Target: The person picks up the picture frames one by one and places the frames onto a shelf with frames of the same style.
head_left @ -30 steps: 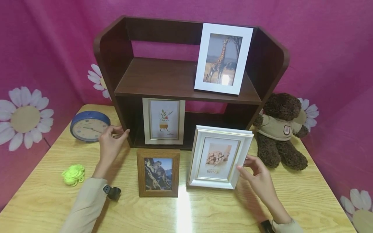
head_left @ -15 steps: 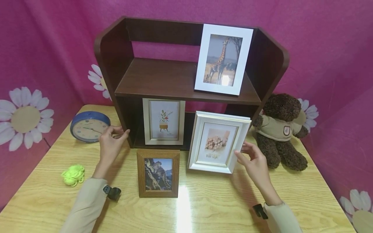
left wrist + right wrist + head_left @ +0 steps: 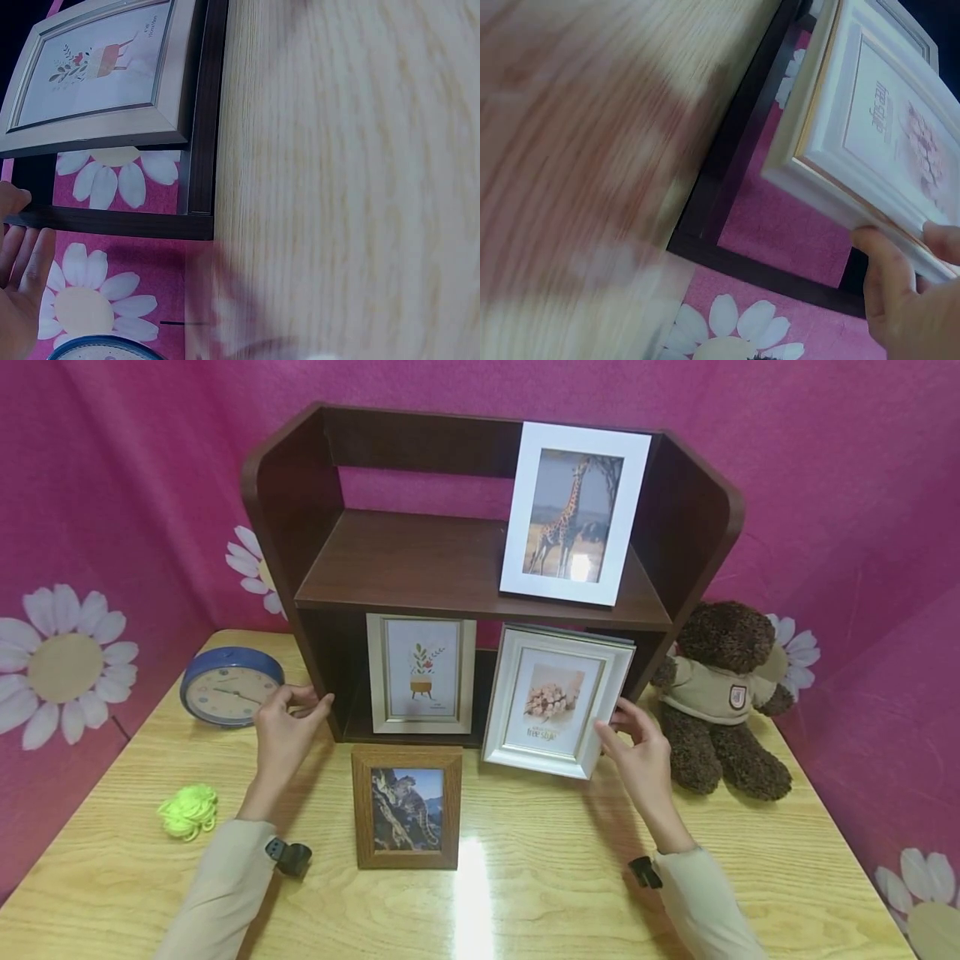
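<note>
My right hand (image 3: 637, 760) pinches the right edge of a white picture frame (image 3: 498, 731) with a flower picture and "free style" lettering. The frame overlaps the lower compartment of the dark brown shelf (image 3: 412, 556) in the head view, slightly tilted; the right wrist view shows its thick white side (image 3: 817, 191) above the thumb and fingers. My left hand (image 3: 288, 727) grips the shelf's left side panel, thumb inside and fingers outside in the left wrist view. Beside the white frame, a cream frame (image 3: 378, 693) with a plant picture stands in the lower compartment.
A white giraffe-picture frame (image 3: 521, 510) stands on the upper shelf, right side. On the table, a wooden frame (image 3: 408, 860) with a leopard picture stands in front. A blue clock (image 3: 232, 685) and yellow-green yarn (image 3: 189, 812) lie left; a brown teddy bear (image 3: 723, 693) sits right.
My right hand has moved the white frame away from me and up in the head view, toward the shelf's lower compartment. The left hand has stayed on the side panel.
</note>
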`<state>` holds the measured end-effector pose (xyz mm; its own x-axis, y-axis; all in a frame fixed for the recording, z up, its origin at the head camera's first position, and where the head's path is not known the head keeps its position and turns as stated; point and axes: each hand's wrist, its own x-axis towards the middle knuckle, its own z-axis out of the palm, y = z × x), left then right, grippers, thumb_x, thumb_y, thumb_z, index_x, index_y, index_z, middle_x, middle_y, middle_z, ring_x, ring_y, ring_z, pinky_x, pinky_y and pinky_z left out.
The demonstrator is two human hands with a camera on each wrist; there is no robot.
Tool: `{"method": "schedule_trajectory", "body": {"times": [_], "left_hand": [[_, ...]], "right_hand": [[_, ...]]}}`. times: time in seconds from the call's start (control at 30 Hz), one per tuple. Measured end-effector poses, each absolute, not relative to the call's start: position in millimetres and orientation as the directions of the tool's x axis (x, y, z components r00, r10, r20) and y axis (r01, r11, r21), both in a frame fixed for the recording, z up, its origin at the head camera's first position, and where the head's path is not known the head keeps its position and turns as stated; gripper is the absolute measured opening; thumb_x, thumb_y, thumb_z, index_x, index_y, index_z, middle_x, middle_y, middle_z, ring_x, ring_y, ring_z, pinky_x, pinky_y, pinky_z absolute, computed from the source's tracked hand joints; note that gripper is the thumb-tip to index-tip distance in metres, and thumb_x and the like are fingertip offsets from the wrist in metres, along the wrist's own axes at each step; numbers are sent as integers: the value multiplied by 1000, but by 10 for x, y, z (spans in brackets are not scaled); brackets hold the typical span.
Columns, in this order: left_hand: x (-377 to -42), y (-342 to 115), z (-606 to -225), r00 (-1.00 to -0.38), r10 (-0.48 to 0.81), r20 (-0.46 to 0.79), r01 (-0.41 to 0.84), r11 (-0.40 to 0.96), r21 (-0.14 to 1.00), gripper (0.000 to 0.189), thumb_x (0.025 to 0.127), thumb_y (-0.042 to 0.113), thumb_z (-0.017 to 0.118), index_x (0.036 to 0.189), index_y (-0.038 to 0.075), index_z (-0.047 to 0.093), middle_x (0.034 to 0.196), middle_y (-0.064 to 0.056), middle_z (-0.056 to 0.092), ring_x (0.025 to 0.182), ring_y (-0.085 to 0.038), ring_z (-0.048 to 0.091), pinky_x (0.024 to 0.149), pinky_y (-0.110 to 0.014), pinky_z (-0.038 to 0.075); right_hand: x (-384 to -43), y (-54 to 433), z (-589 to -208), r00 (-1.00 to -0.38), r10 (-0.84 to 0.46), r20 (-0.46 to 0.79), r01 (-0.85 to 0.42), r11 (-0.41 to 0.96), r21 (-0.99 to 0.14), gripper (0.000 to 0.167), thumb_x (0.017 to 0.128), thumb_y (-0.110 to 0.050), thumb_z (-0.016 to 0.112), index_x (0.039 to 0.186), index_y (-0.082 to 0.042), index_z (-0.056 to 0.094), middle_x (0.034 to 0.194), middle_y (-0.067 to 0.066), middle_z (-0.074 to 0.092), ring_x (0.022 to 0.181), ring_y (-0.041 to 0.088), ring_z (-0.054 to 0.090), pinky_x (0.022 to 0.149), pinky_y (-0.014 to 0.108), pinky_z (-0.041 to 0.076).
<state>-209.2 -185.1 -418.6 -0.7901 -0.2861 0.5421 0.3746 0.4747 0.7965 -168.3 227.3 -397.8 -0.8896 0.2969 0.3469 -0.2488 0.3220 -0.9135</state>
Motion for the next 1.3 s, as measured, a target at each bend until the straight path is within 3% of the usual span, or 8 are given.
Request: {"method": "schedule_trajectory", "body": {"times": [0.17, 0.33, 0.43, 0.6, 0.7, 1.07, 1.3], "left_hand": [[-2098, -1841, -4185, -792, -290, 537, 370, 472, 800, 18, 77, -5, 74, 86, -14, 60, 87, -24, 63, 74, 9, 53, 67, 0, 48], [-2097, -1834, -4192, -789, -291, 541, 376, 469, 799, 18, 77, -6, 73, 86, -14, 60, 86, -25, 62, 74, 7, 54, 68, -1, 48], [-2092, -1830, -4192, -787, -294, 543, 375, 471, 799, 18, 76, -6, 73, 86, -14, 60, 85, -25, 62, 74, 6, 53, 67, -1, 48], [-2089, -1819, -4186, -787, -296, 541, 376, 465, 801, 18, 77, -6, 73, 85, -14, 60, 85, -25, 62, 74, 8, 53, 68, 0, 48], [-2088, -1819, -4183, -787, -301, 539, 376, 459, 805, 17, 77, -6, 73, 85, -14, 60, 84, -25, 63, 73, 6, 55, 68, -1, 49], [-2078, -1824, -4166, -787, -297, 541, 373, 469, 800, 17, 77, -5, 73, 85, -14, 60, 84, -25, 63, 73, 10, 53, 68, 0, 48], [-2076, -1832, -4183, -791, -298, 534, 363, 474, 802, 18, 78, -4, 73, 86, -13, 61, 85, -24, 63, 74, 7, 54, 69, 0, 48]], "right_hand": [[-1753, 2218, -3979, -856, 334, 394, -277, 347, -896, 41, 83, 6, 68, 122, 10, 57, 91, 13, 62, 78, -8, 54, 60, 6, 51], [-1818, 2150, -3960, -820, 338, 462, -298, 436, -849, 37, 84, 3, 68, 120, 9, 59, 93, 26, 64, 79, -12, 53, 76, 7, 47], [-1849, 2114, -3955, -821, 342, 458, -267, 479, -836, 38, 86, 0, 68, 122, 6, 59, 95, 23, 65, 82, -7, 54, 80, 13, 45], [-1885, 2060, -3939, -842, 326, 430, -224, 513, -828, 39, 87, -5, 67, 125, 2, 58, 98, 20, 65, 92, 23, 63, 79, 36, 50], [-1916, 2040, -3941, -853, 306, 423, -218, 527, -821, 40, 88, -6, 67, 126, 2, 57, 100, 21, 64, 96, 32, 62, 79, 45, 51], [-1989, 2018, -3998, -843, 284, 457, -246, 553, -796, 41, 89, -5, 65, 127, 5, 55, 102, 25, 63, 96, 37, 61, 85, 51, 50], [-2065, 1999, -3988, -881, 290, 375, -175, 537, -825, 43, 93, -9, 60, 133, 3, 50, 109, 24, 61, 103, 36, 58, 88, 48, 49]]}}
